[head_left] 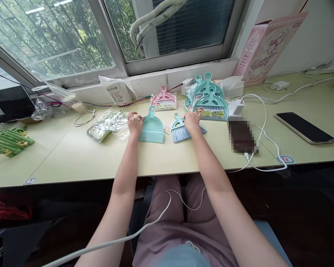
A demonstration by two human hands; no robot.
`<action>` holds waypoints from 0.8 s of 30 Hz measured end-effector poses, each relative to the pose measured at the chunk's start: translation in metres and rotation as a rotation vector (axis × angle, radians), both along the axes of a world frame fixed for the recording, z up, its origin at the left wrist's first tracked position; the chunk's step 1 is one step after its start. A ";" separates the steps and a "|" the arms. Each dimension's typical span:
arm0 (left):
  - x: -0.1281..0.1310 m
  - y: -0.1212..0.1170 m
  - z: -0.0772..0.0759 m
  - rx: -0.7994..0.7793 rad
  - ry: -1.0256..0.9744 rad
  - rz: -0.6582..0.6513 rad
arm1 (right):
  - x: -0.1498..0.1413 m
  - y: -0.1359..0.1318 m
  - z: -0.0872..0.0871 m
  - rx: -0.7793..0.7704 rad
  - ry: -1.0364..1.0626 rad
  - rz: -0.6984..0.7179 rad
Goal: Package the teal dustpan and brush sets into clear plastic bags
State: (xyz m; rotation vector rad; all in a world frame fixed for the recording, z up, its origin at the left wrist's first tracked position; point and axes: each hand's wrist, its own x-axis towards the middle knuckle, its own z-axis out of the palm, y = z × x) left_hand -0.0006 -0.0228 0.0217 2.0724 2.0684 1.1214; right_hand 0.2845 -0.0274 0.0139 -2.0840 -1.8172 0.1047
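My left hand (135, 123) rests on the left edge of a small teal dustpan (152, 129) lying flat on the pale desk (72, 155), fingers curled against it. My right hand (191, 121) is closed over the handle of a small teal brush (179, 132) with light blue bristles, just right of the dustpan. A small printed label (167, 129) lies between dustpan and brush. Beyond my hands stand a pink packaged brush set (164, 99) and a stack of teal packaged sets (208, 97).
Empty clear plastic wrappers (107, 124) lie left of my left hand. Green items (8, 141) sit at the far left. A charger with white cable (263, 126), a dark blurred device (242, 135) and a phone (304, 128) lie to the right. A pink box (267, 48) leans by the window.
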 end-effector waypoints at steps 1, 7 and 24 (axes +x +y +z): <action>0.001 0.000 0.003 0.030 -0.080 0.022 | 0.000 0.000 0.000 -0.001 0.000 0.017; 0.004 0.003 0.016 0.212 -0.599 0.174 | -0.004 -0.004 0.004 0.020 0.055 0.230; 0.023 0.006 0.014 0.061 -0.773 -0.143 | -0.024 -0.008 0.021 0.314 1.201 0.588</action>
